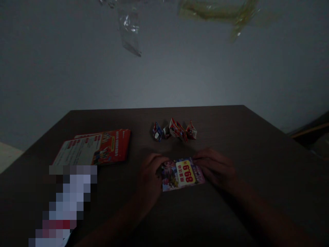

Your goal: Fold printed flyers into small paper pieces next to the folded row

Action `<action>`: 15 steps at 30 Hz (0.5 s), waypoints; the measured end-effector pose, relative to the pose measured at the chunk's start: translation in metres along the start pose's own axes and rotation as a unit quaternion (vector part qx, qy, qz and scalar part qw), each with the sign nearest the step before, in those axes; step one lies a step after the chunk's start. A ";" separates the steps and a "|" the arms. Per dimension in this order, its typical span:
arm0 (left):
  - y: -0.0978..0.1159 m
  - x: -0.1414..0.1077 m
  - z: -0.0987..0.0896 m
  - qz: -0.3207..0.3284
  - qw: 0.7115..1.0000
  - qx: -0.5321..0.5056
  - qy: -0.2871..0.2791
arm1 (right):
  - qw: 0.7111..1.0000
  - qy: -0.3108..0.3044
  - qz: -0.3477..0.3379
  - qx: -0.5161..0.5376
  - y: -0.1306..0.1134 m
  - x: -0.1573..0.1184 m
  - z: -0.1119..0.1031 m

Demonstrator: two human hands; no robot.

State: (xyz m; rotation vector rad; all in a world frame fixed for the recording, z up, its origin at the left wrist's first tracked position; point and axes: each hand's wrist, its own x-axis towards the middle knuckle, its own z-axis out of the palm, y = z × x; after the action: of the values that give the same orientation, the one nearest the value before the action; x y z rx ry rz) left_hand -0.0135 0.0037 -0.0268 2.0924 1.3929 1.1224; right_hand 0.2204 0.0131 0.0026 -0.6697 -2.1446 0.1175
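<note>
A small printed paper sheet (172,178) with a yellow-and-red "89.9" label is held between my two hands, just above or on the dark table (221,127). My left hand (151,173) grips its left edge, thumb along the top. My right hand (217,168) pinches its upper right edge. Beyond the sheet stand several folded paper pieces: a blue one (157,131) at the left, a red one (177,129) in the middle and a red-and-white one (191,130) at the right. Dim light hides fingertip detail.
A stack of red-and-white printed leaflets (113,147) lies on the table's left side. Nearer to me is a blurred-out pale object (74,199). A grey wall (164,75) stands behind the table, with clear tape (130,31) and yellowish tape (213,12) stuck on it.
</note>
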 end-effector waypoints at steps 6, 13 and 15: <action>-0.005 -0.004 0.003 0.094 0.993 0.061 0.017 | 1.000 -0.026 -0.014 -0.005 0.005 -0.006 0.004; 0.001 -0.002 0.000 0.176 0.980 0.093 -0.017 | 0.995 -0.096 -0.032 -0.025 0.007 -0.012 0.009; 0.002 -0.003 -0.001 0.187 0.976 0.109 -0.037 | 0.991 -0.123 -0.031 -0.043 0.006 -0.013 0.009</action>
State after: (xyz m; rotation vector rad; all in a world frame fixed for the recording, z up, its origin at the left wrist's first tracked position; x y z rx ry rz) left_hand -0.0137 0.0002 -0.0259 2.6063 1.1597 1.0510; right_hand 0.2226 0.0132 -0.0147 -0.6657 -2.4164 0.0780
